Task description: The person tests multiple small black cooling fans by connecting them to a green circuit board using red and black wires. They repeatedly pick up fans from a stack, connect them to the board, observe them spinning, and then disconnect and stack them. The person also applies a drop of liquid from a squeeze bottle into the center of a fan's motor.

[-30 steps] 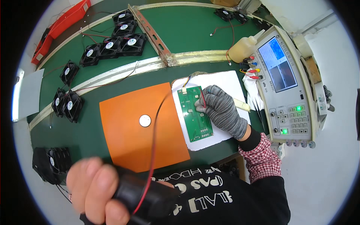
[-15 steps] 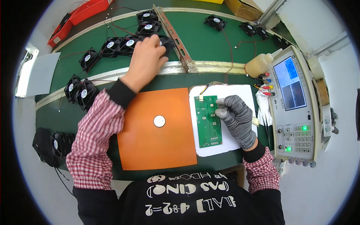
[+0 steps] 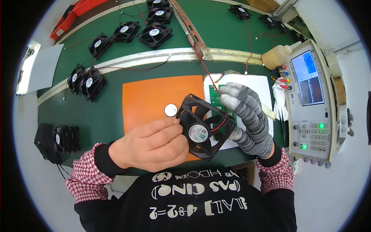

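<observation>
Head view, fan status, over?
Left grip holding black fan. Right grip, gloved, open beside it, contact unclear. Fan partly hides green circuit board.

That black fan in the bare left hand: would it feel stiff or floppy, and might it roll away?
The fan would probably feel stiff, since its square frame shows no sagging in the left hand. Rolling seems unlikely, given those straight sides. Its thin red wire looks floppy, curving freely, so it might snag.
</observation>
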Demonstrator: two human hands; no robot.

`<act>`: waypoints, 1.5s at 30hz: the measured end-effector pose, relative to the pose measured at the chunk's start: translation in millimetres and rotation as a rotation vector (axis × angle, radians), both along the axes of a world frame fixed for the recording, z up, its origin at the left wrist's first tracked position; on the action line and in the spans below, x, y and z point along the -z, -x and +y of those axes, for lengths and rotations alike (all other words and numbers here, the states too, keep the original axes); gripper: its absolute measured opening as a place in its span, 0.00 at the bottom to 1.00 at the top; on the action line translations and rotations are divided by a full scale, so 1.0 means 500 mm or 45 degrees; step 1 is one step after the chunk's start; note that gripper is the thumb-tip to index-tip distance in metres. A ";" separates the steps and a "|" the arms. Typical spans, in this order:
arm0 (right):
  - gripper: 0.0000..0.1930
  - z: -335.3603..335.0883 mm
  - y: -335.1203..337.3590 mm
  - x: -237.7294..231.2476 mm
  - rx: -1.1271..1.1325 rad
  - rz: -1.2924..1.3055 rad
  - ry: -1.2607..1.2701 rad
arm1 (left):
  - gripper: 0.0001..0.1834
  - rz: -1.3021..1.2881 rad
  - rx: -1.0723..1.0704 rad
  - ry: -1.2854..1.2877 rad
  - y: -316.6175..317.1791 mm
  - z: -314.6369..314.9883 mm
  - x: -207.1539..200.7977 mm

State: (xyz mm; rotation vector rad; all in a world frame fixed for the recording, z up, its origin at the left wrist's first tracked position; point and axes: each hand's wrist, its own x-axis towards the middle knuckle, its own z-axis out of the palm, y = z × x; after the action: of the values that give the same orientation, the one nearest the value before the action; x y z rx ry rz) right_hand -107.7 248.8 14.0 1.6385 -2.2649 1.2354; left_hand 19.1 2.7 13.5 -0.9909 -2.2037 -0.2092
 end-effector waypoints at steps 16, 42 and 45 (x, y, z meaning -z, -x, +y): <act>0.20 -0.074 -0.105 0.028 -0.683 0.161 -0.368 | 0.46 -0.748 -1.025 -0.292 -0.020 -0.006 0.004; 0.15 -0.019 -0.091 0.023 -0.215 0.098 -0.251 | 0.49 -0.363 -1.869 0.202 -0.328 -0.389 -0.111; 0.16 -0.030 -0.085 0.019 -0.217 0.156 -0.226 | 0.43 -0.586 -1.609 -0.215 -0.193 -0.321 -0.104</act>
State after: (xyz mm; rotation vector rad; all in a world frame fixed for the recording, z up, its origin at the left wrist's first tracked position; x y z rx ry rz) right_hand -65.4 233.7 4.5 1.9460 -2.2569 0.9564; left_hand 115.4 -157.9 65.3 0.6941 -2.7145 -0.0168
